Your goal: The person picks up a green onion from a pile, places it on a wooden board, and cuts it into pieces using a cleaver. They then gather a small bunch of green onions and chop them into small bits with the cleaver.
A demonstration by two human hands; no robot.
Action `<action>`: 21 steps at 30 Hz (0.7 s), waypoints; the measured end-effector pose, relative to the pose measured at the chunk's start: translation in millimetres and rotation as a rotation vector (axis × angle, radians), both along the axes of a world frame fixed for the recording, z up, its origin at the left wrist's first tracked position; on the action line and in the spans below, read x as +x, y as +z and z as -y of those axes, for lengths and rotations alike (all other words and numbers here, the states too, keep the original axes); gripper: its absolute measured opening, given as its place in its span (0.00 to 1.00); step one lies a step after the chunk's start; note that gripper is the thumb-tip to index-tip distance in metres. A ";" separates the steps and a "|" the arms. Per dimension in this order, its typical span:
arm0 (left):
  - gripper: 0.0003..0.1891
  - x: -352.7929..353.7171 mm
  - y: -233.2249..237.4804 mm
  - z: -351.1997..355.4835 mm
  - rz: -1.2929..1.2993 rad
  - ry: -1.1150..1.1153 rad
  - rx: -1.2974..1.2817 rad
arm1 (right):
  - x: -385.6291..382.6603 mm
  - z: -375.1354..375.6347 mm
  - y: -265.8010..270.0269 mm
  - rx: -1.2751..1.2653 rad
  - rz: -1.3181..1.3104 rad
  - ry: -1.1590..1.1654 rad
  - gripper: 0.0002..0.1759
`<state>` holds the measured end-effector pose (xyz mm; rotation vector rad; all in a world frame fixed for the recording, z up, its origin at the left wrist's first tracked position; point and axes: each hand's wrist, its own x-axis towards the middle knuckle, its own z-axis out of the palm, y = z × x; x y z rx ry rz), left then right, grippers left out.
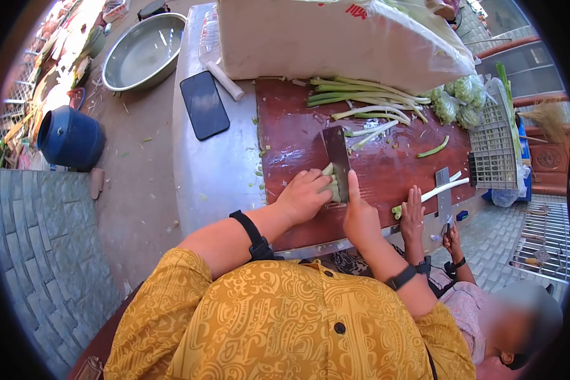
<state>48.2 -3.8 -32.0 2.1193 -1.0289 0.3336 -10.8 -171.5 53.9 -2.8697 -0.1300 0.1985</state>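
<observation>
On the red board (pixel 291 136), my left hand (pixel 305 196) presses with curled fingers on a short bundle of pale green stalks (pixel 332 185). My right hand (pixel 362 218) is wrapped round the handle of a wide cleaver (pixel 337 155), its index finger stretched along the blade. The blade stands right beside the stalks' right side. The handle is hidden in my right hand. Beyond the cleaver lie long green onions (pixel 367 95) with white ends.
At the right, a co-worker's hands (pixel 412 218) hold a second cleaver (pixel 444 190) over green onions. A foam box (pixel 335 44) stands behind the board, a grey crate (pixel 493 142) at its right. A phone (pixel 204 106) lies left, near a metal basin (pixel 144 54).
</observation>
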 end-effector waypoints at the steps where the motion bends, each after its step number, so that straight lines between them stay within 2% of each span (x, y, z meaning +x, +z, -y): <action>1: 0.08 0.4 -0.1 0.0 0.011 0.005 0.002 | 10.8 -0.1 -10.3 0.028 0.052 0.006 0.46; 5: 0.08 0.0 -2.9 0.0 0.028 0.017 -0.029 | 26.9 8.0 -31.8 0.239 0.167 -0.178 0.44; 8: 0.07 -1.0 -2.2 0.2 0.012 0.023 -0.069 | 23.9 14.5 -31.5 0.236 0.215 -0.185 0.44; 11: 0.07 -1.4 1.3 -0.9 -0.015 0.010 -0.056 | 20.5 26.4 -6.5 0.168 0.243 -0.126 0.44; 14: 0.07 -1.9 5.1 -1.2 -0.030 0.015 -0.061 | 5.7 21.6 27.9 0.156 0.117 -0.146 0.43; 20: 0.06 -3.1 6.5 -0.7 0.026 0.033 -0.087 | -37.1 2.1 25.4 0.036 -0.085 -0.146 0.43; 21: 0.06 -3.0 5.8 -0.3 0.027 0.031 -0.099 | -41.8 2.1 19.4 0.001 -0.056 -0.119 0.43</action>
